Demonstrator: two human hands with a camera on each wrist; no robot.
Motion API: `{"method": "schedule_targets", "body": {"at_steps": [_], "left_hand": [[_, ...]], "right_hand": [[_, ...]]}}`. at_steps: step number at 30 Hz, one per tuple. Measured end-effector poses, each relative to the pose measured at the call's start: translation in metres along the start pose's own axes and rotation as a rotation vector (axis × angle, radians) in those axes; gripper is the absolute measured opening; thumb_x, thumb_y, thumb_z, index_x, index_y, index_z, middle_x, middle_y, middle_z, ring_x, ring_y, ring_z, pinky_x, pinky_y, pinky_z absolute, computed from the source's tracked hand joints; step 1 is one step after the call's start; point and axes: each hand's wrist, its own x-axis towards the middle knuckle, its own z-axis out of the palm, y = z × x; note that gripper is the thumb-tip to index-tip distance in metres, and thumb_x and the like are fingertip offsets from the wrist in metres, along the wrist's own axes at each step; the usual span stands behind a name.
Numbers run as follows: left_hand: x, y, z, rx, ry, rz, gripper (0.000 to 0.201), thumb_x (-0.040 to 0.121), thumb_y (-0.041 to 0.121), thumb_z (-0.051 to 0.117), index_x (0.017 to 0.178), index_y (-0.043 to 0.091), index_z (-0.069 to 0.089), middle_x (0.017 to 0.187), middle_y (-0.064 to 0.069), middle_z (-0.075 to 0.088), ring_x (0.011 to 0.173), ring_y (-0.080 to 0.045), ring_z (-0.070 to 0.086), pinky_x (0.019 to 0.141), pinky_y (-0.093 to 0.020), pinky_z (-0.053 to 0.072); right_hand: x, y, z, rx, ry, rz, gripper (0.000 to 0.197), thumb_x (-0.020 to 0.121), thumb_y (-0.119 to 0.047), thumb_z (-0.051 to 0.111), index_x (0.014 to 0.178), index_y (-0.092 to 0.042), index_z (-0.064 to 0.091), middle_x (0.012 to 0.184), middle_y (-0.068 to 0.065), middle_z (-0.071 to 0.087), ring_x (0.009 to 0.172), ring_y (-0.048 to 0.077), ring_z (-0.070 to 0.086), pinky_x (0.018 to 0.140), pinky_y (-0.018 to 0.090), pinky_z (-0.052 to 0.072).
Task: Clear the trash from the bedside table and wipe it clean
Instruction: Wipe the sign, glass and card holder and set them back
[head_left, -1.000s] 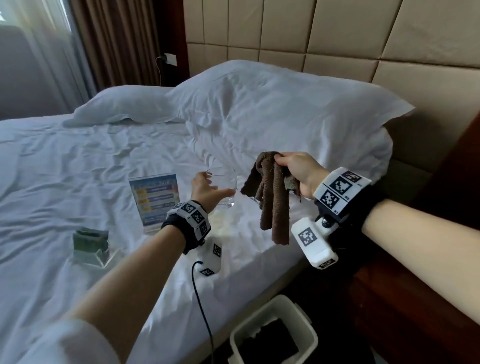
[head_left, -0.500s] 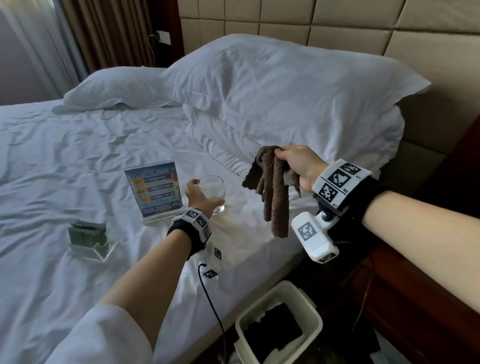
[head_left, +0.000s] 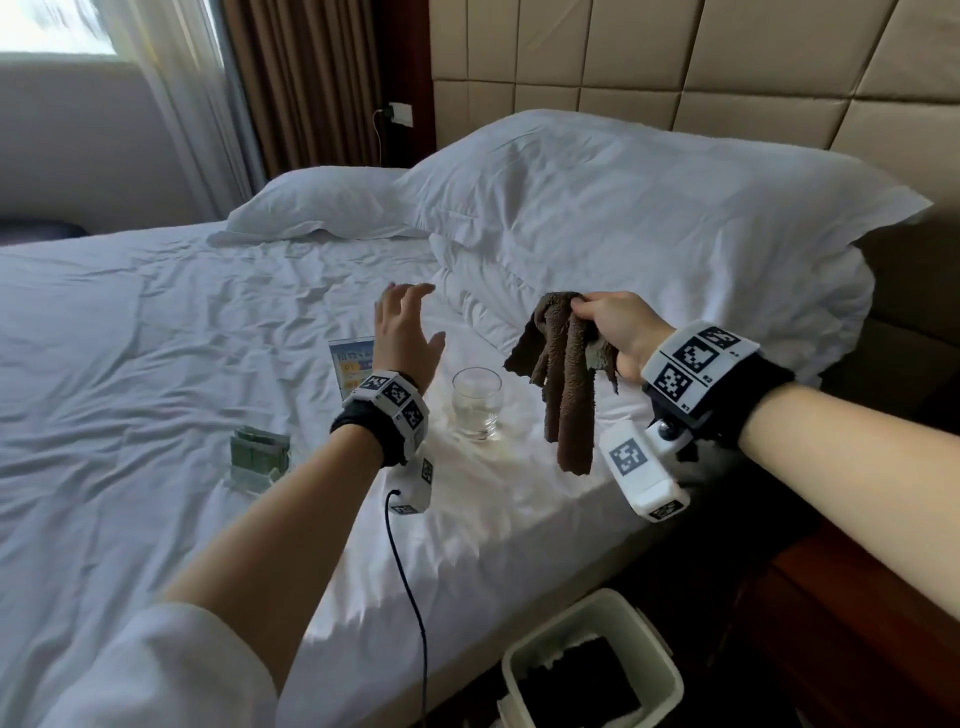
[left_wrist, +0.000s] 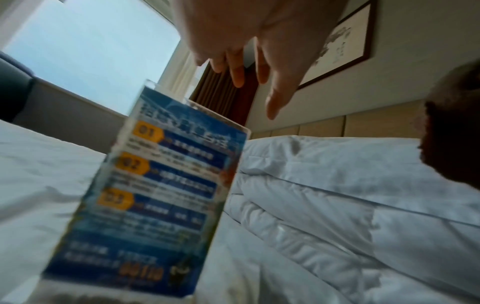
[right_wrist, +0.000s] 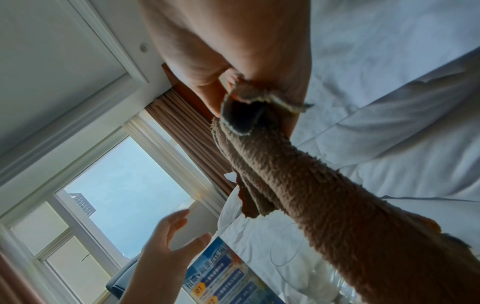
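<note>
My right hand (head_left: 605, 325) grips a brown terry cloth (head_left: 563, 384) that hangs in folds above the bed's edge; the right wrist view shows the cloth (right_wrist: 298, 185) bunched in my fist. A clear drinking glass (head_left: 477, 402) stands upright on the white sheet, free of any hand. My left hand (head_left: 408, 325) hovers above and left of it, fingers spread and holding nothing; the left wrist view has those fingers (left_wrist: 275, 96) straight over a blue sign card (left_wrist: 161, 195). The bedside table's dark wood (head_left: 857, 613) shows at the lower right.
The blue acrylic sign stand (head_left: 353, 366) and a clear holder with green packets (head_left: 258, 453) sit on the sheet left of the glass. A white waste bin (head_left: 592, 670) with a dark liner stands on the floor beside the bed. Pillows (head_left: 623, 218) lie behind.
My left hand set the glass down on the sheet, let go of it and rose with its fingers spread. The right hand kept hold of the cloth, almost still.
</note>
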Motion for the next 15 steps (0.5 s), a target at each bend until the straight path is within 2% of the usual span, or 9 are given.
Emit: {"method": "schedule_targets", "body": {"at_steps": [2, 4, 6, 8, 10, 12, 15], "left_hand": [[0.005, -0.012, -0.012, 0.124, 0.009, -0.109, 0.059, 0.079, 0.008, 0.067, 0.133, 0.011, 0.045, 0.141, -0.013, 0.037, 0.14, -0.031, 0.02, 0.116, -0.038, 0.015], [0.007, -0.028, -0.02, 0.193, -0.003, -0.258, 0.065, 0.078, 0.012, 0.069, 0.136, 0.013, 0.04, 0.143, -0.014, 0.033, 0.139, -0.033, 0.02, 0.116, -0.04, 0.015], [0.007, -0.044, -0.025, 0.138, -0.035, -0.407, 0.068, 0.078, 0.011, 0.069, 0.138, 0.014, 0.037, 0.14, -0.015, 0.035, 0.129, -0.035, 0.037, 0.109, -0.043, 0.031], [0.006, -0.055, -0.026, 0.081, -0.087, -0.508, 0.062, 0.082, 0.007, 0.065, 0.138, 0.014, 0.037, 0.137, -0.014, 0.039, 0.117, -0.035, 0.049, 0.097, -0.043, 0.045], [0.006, -0.061, -0.026, 0.09, -0.081, -0.519, 0.055, 0.084, 0.006, 0.063, 0.134, 0.012, 0.042, 0.128, -0.015, 0.05, 0.109, -0.033, 0.055, 0.089, -0.04, 0.049], [0.009, -0.062, -0.026, 0.093, -0.041, -0.499, 0.046, 0.083, 0.009, 0.065, 0.126, 0.012, 0.049, 0.111, -0.015, 0.062, 0.099, -0.032, 0.06, 0.082, -0.038, 0.051], [0.013, -0.063, -0.028, 0.107, -0.067, -0.454, 0.027, 0.082, 0.013, 0.067, 0.108, 0.009, 0.061, 0.103, -0.015, 0.067, 0.094, -0.032, 0.062, 0.078, -0.035, 0.052]], "right_hand": [[0.002, -0.005, 0.006, -0.011, -0.016, -0.015, 0.019, 0.092, -0.015, 0.051, 0.095, -0.005, 0.067, 0.112, 0.023, 0.065, 0.107, 0.038, 0.061, 0.097, 0.051, 0.047], [0.005, -0.008, 0.011, -0.007, -0.028, -0.02, 0.018, 0.092, -0.013, 0.052, 0.083, -0.008, 0.067, 0.109, 0.024, 0.065, 0.104, 0.038, 0.062, 0.097, 0.051, 0.047], [0.007, -0.008, 0.015, 0.008, -0.042, -0.014, 0.021, 0.092, -0.012, 0.052, 0.076, -0.011, 0.066, 0.107, 0.024, 0.065, 0.101, 0.037, 0.063, 0.096, 0.052, 0.047], [0.011, -0.006, 0.018, 0.017, -0.063, -0.006, 0.019, 0.091, -0.013, 0.053, 0.078, -0.009, 0.066, 0.11, 0.025, 0.065, 0.104, 0.039, 0.062, 0.095, 0.053, 0.048], [0.014, -0.003, 0.019, 0.034, -0.072, 0.009, 0.019, 0.092, -0.014, 0.053, 0.079, -0.008, 0.066, 0.112, 0.025, 0.064, 0.106, 0.039, 0.062, 0.095, 0.052, 0.049], [0.016, 0.0, 0.02, 0.051, -0.073, 0.019, 0.02, 0.093, -0.013, 0.052, 0.08, -0.008, 0.065, 0.112, 0.025, 0.064, 0.105, 0.038, 0.062, 0.095, 0.051, 0.049], [0.018, 0.003, 0.021, 0.05, -0.079, 0.022, 0.02, 0.093, -0.012, 0.051, 0.08, -0.008, 0.065, 0.112, 0.025, 0.064, 0.105, 0.038, 0.062, 0.095, 0.05, 0.049]]}}
